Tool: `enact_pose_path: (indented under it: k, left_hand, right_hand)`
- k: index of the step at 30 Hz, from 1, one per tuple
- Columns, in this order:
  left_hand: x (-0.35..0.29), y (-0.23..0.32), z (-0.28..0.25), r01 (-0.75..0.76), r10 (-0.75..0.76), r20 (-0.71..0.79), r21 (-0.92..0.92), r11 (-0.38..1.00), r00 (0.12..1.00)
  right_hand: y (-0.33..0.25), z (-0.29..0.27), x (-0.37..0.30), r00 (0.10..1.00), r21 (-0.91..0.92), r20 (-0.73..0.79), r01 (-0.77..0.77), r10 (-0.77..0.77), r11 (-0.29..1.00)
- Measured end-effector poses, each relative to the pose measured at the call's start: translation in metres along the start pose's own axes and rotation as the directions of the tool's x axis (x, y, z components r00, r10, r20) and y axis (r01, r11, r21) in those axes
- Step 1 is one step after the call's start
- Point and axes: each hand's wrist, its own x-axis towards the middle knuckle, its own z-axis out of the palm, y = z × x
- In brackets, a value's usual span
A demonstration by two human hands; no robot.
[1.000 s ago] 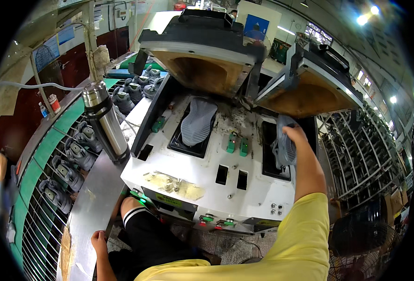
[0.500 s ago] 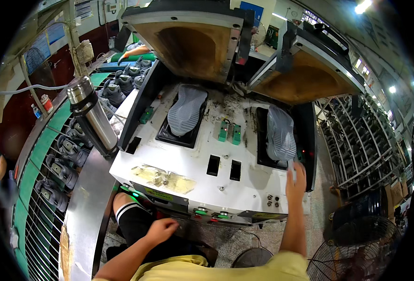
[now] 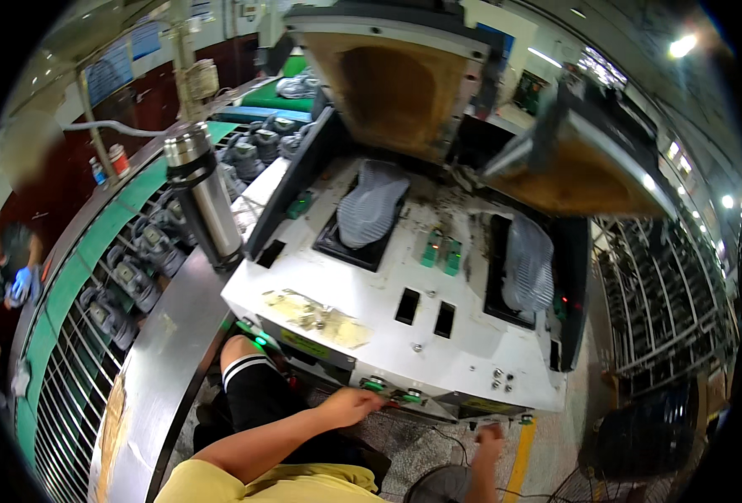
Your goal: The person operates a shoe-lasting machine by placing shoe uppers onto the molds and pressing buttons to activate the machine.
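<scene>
Left hand (image 3: 350, 407) at the front edge of the white press machine (image 3: 388, 323), fingertips touching a green push button (image 3: 374, 386), clamped on nothing. Right hand (image 3: 488, 436) below the machine's right front corner near another green button (image 3: 524, 418), fingers loosely curled, nothing held. Two grey shoe uppers in the bays, left one (image 3: 373, 204) and right one (image 3: 528, 264), both lids (image 3: 392, 80) raised; steel flask (image 3: 206, 201) just left of the machine.
</scene>
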Motion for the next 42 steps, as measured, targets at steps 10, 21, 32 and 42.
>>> enact_pose_path:
  k: [10, 21, 32, 42]
  left_hand:
    - [-0.249, -0.128, -0.144, 0.114, -0.315, -0.900, -0.294, 0.949, 0.301]
    - [-0.361, -0.185, -0.152, 0.143, -0.302, -0.950, -0.311, 0.939, -0.086]
    - [-0.370, -0.185, -0.146, 0.278, -0.231, -0.961, -0.266, 0.923, -0.151]
    - [-0.363, -0.168, -0.154, 0.242, -0.329, -0.933, -0.356, 0.902, -0.148]
  right_hand:
    - [-0.176, 0.254, -0.124, 0.158, 0.155, 0.487, 0.952, -0.859, 0.263]
    - [-0.355, 0.496, 0.012, 0.838, -0.633, 0.326, 0.538, -0.438, 0.558]
    - [-0.349, 0.502, -0.021, 0.825, -0.629, 0.260, 0.539, -0.503, 0.560]
    - [-0.260, 0.366, -0.129, 0.691, 0.511, -0.102, 0.654, -0.716, 0.558]
